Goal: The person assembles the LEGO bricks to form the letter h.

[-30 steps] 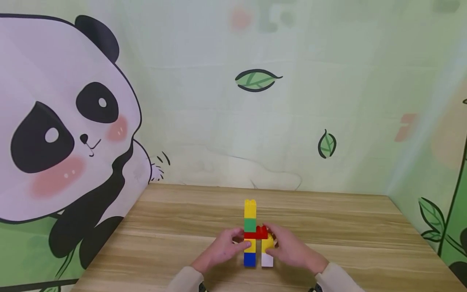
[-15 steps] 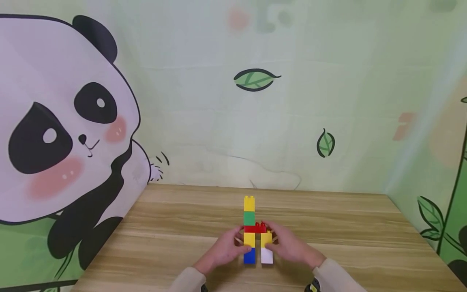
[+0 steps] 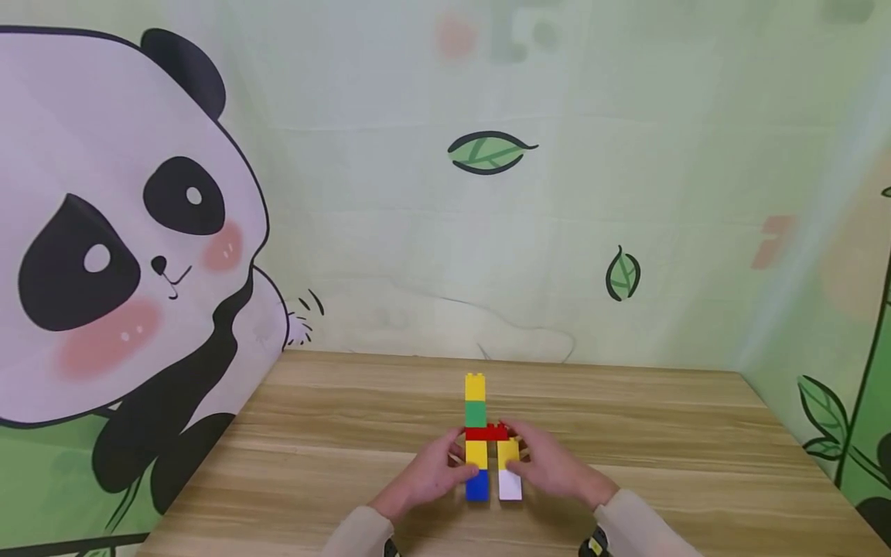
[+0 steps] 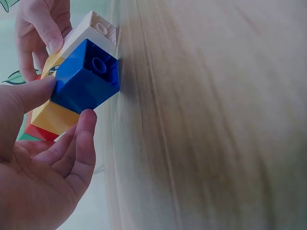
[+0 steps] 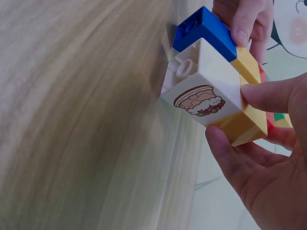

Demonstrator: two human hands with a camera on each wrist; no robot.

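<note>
A toy block structure stands between both hands in the head view, tilted back so its hollow undersides show in the wrist views. Its taller column has a blue block (image 4: pixel 79 79) at the bottom, then a yellow block (image 3: pixel 476 455), a red brick (image 3: pixel 486 433), a green block (image 3: pixel 476 414) and a yellow top block (image 3: pixel 475 387). The shorter column is a white block (image 5: pixel 213 76) with a printed picture, under another yellow block (image 5: pixel 242 125). My left hand (image 3: pixel 433 472) grips the blue and yellow column's lower part. My right hand (image 3: pixel 554 463) grips the white and yellow column.
A wood-grain table (image 3: pixel 334 410) spreads under the hands. Behind it hangs a light green backdrop (image 3: pixel 390 232) printed with a panda (image 3: pixel 83 155) and leaves.
Held in both hands, the structure has tipped back and shifted slightly up in the head view. Fewer studs show on top, and more of the front faces. Both hands keep their grip.
</note>
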